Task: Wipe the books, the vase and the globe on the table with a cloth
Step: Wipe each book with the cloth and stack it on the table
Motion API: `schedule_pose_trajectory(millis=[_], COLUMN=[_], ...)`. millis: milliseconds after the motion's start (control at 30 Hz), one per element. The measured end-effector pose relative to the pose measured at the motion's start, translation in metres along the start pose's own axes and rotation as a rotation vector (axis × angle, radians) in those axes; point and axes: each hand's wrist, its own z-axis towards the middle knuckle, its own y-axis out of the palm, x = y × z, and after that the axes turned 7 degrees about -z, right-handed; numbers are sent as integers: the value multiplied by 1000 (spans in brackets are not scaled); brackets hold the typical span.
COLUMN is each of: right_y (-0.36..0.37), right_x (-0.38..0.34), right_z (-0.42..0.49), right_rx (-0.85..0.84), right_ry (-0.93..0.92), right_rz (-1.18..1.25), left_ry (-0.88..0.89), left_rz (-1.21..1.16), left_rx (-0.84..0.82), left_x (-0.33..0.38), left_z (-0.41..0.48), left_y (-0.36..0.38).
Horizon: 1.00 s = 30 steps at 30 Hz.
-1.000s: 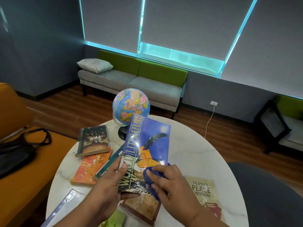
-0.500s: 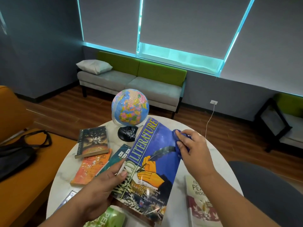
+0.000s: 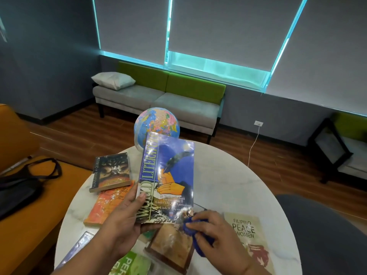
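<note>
Change: since half a second ago we have brought our right hand (image 3: pixel 214 233) and its cloth from the far right corner of the World Literature book (image 3: pixel 168 181) down to its near right corner, and we have tipped the book steeper, so it now hides the globe's base.
Left hand: we grip the book's near left edge, with the thumb on the cover by the spine lettering and the fingers underneath (image 3: pixel 123 221).
Right hand: our fingers curl round the bunched blue cloth (image 3: pixel 190 225), which we press on the book's glossy cover.
Book: we hold it off the marble table (image 3: pixel 228 175), with its far edge raised.
Globe (image 3: pixel 158 120): it stands just behind the book's far edge, and we cannot tell whether they touch.
Vase: we do not see it.
Other books: the Guardians of Ga'Hoole book (image 3: pixel 112 171) and an orange book (image 3: pixel 107 207) lie left of the book. The Filipino Peace Women book (image 3: pixel 246 229) lies to its right, and a brown book (image 3: pixel 170 249) lies beneath its near end.
Risk: we judge that a hard stroke on the slick wrapping could twist the book out of our one-sided grip. Its raised far edge could then knock the globe over.
</note>
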Motion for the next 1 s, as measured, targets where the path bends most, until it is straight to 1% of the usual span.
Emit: schedule_pose_trajectory(millis=[67,133,167,200,233,300,400,433,500,567,600,767,900,1000], right_y=[-5,-12,-15,-19,-23,-29,-38,-40,-44,-51,-54,-73,-89,-100], right_x=[4,6,6,6,6,4,4,5,7,5,5,34,65,91], right_z=[4,11,13,16,17,22,27,27,25,23,21,21,27,35], right_rx=[64,144,135,78,12,-68,-85,-112,-206,-298,-324,-303,-241,-218], right_ry=[233,541,678,774,818,870,900,930,981,983,970,904,969,1016], right_rz=[170,437,561,645,677,681,651,697,871,1040,1066,858,739,690], left_ry=[-10,-21,-25,-27,-29,-35,-41,-41,-50,-73,-86,-131,-167,-218], left_rz=[-25,-33,-25,-15,-6,15,38,41,38,31,32,74,225,349], left_rx=[4,7,4,1,-2,-14,-40,-49,-52,-54,-59,-67,-87,-50], left_x=[2,5,5,6,6,6,6,4,1,-4,-6,-24,-37,-49], left_z=[0,-1,-2,-3,-5,-7,-10,-10,-9,-5,-3,23,58,89], left_y=[-1,-1,-1,0,1,5,13,17,25,34,36,67,92,107])
